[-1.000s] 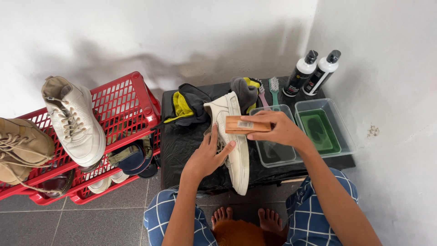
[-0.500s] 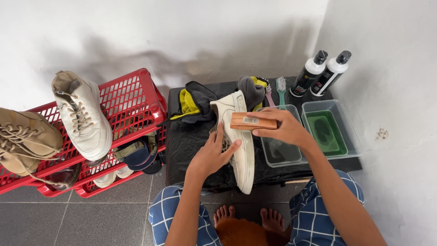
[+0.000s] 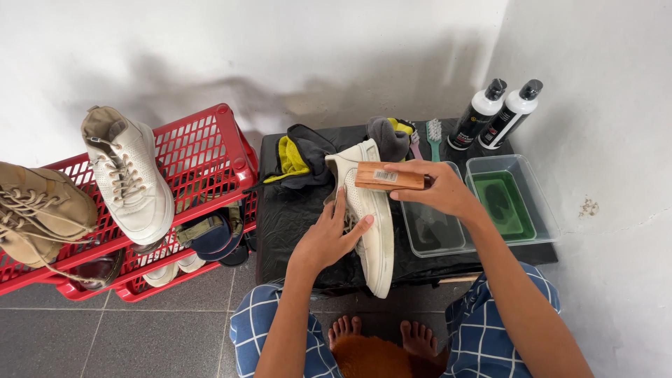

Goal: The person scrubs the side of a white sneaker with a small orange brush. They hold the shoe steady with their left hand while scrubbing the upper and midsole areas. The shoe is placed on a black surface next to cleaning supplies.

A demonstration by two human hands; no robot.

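Wooden brush clasped in right grip, atop white sneaker under flat, unclenched left grip.

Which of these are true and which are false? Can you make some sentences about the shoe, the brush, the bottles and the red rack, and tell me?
1. The right hand holds a wooden brush over the white shoe. True.
2. The left hand is resting on the red rack. False: it steadies the white shoe.
3. Two bottles stand by the wall near the corner. True.
4. Both clear tubs hold green liquid. False: only the right tub looks green; the left tub does not.
5. A white sneaker sits on top of the red rack. True.
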